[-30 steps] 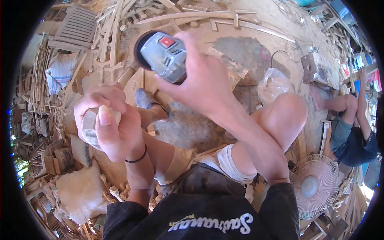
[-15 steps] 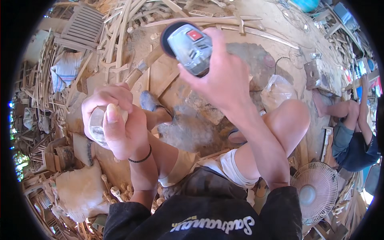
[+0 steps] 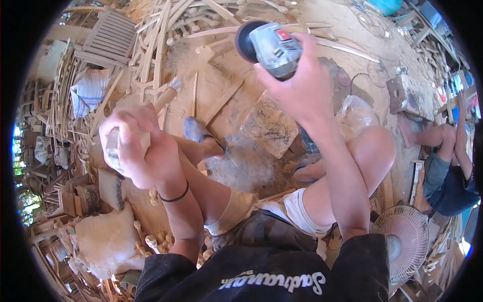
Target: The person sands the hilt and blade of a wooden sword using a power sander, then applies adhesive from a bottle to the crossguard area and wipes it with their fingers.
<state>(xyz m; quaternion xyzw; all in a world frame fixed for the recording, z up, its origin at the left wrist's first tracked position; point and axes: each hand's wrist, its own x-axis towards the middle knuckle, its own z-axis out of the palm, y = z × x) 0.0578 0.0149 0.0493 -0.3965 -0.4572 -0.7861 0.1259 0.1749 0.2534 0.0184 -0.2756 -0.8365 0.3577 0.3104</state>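
My left hand (image 3: 138, 143) is closed around a pale wooden piece (image 3: 112, 148), slightly blurred by motion. One blunt end shows beside the thumb; the fingers hide its middle. My right hand (image 3: 304, 83) grips a small angle grinder (image 3: 276, 49) with a grey body and a red patch. Its dark round disc (image 3: 248, 41) faces left, apart from the wood and held up over the floor. Whether the disc is spinning I cannot tell.
A flat block (image 3: 269, 123) lies between my feet on the dusty floor. Wooden strips and a slatted panel (image 3: 108, 38) are piled at the far left. A fan (image 3: 402, 244) stands at my right. Another person (image 3: 448, 186) sits at the far right, near a box-like block (image 3: 410, 95).
My right hand has carried the grinder to the right and slightly away from me, farther from the wooden piece. My left hand has shifted slightly, still gripping the wood.
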